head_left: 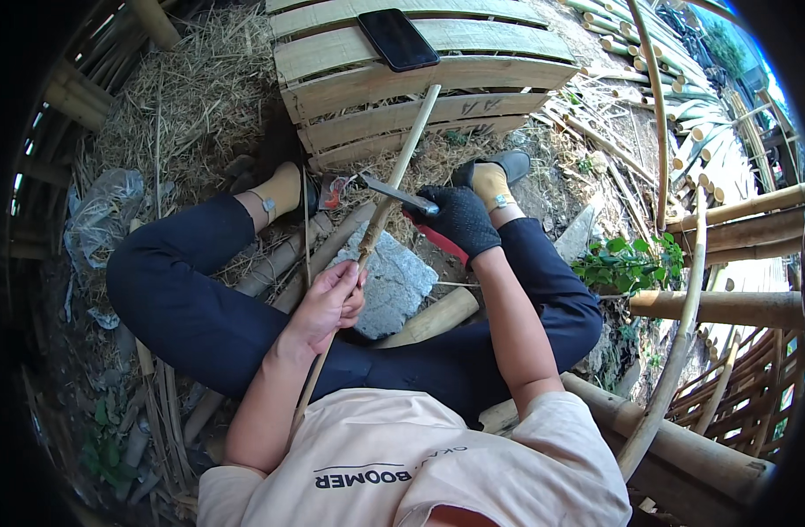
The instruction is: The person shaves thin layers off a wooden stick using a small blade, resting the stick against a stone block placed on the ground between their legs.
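Observation:
A long, thin bamboo stick (406, 158) slants from beside my body up toward a wooden crate. Bare fingers of my left hand (330, 303) are wrapped round its lower part, just below a knotty joint. My right hand (455, 221), in a black and red glove, is closed round the handle end of a knife (392, 192). The knife's metal blade lies across the stick, above the joint. Under the stick, between my legs, rests a grey stone slab (395, 285). A cut bamboo piece (437, 314) lies against the slab's near side.
The slatted wooden crate (420, 75) stands ahead, with a black phone (398, 39) on top. Dry straw (191, 114) and a clear plastic bag (108, 206) lie at left. At right are a leafy plant (626, 263), bamboo rails (718, 307) and stacked bamboo poles (683, 110).

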Demonstrator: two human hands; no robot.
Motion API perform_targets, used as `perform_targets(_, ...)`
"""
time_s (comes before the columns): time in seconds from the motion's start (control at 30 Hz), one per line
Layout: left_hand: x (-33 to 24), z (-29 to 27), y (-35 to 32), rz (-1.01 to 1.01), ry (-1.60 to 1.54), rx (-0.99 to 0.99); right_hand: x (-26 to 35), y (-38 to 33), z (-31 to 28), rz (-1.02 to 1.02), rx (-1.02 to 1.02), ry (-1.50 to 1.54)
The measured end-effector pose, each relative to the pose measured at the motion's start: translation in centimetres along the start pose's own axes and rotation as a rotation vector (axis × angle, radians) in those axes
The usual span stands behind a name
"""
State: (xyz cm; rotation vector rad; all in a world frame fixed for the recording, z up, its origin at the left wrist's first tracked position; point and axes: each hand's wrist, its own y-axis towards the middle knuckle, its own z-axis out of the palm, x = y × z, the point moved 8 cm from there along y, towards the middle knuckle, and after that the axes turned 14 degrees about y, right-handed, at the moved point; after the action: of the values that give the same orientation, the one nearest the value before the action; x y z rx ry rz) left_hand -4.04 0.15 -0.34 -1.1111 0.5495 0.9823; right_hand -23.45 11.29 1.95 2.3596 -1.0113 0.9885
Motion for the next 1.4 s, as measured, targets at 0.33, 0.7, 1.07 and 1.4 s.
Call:
perform_targets(0.33, 1.9, -0.4, -0.1, -0.018, 0.020, -0.094, -3.2, 1.6, 1.6, 0.090, -0.095, -0.046)
perform_targets(0.7, 5.4, -0.6, -1.7, -0.184, -0.064, -0.110, -8.6, 1.7, 0.7, 0.203, -0.030, -0.175)
perform_targets(1.07, 4.1, -0.5, -1.7, -0.125, 0.035, -0.126, -2.2, 0.4, 3.3, 0.057, 0.138, -0.143)
perform_targets(1.4, 3.5, 0.0, -2.9, -0.103, -0.015, -0.112, -3.5, 0.2, 1.2, 0.144, 0.016, 0.022)
